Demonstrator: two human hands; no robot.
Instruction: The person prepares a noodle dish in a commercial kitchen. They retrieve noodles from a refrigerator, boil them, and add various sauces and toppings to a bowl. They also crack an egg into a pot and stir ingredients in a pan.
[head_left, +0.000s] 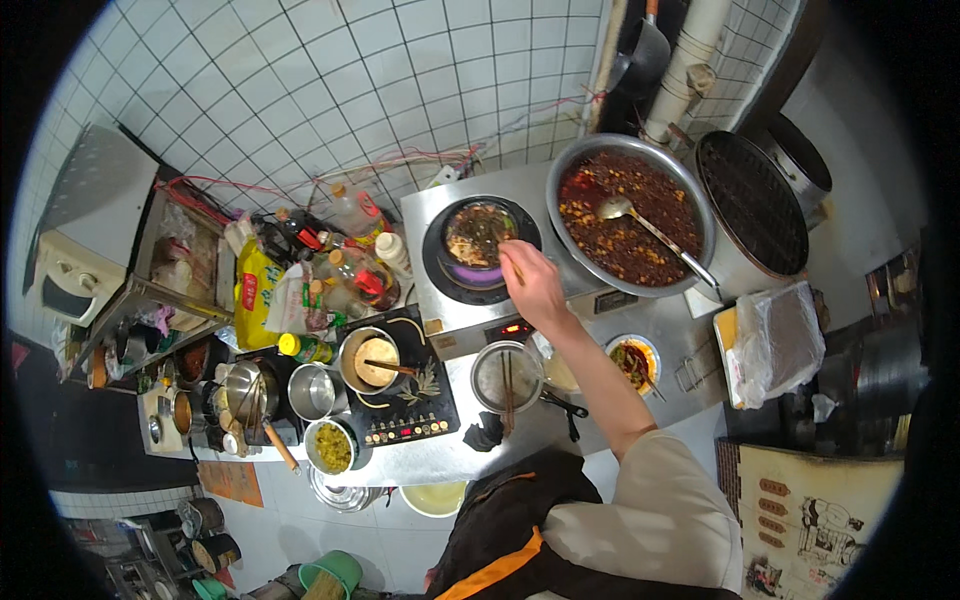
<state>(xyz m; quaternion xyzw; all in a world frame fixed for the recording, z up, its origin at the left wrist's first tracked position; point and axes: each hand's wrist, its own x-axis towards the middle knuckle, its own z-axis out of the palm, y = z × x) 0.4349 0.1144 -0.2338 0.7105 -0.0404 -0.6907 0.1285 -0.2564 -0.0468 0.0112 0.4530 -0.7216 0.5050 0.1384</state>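
My right hand (534, 283) reaches forward over a small dark pot (474, 280) on a round black cooktop (433, 259). Its fingers are closed on a thin utensil (517, 274), mostly covered by the hand. Dark leafy food and pale pieces (474, 234) sit in liquid inside the pot. Right of it stands a wide metal basin (556, 217) of dark red chilli sauce, with a metal ladle (660, 238) resting in it. Below my forearm is a bowl of red-sauced food (630, 364). My left hand is out of view.
A strainer (487, 375) with chopsticks (508, 382) across it lies near the front edge. To the left, a saucepan (347, 367) stands on an induction cooker (412, 427), beside a bowl of chopped greens (333, 448). Several sauce bottles (360, 274) crowd the back left. A plastic-covered stack (780, 345) is at right.
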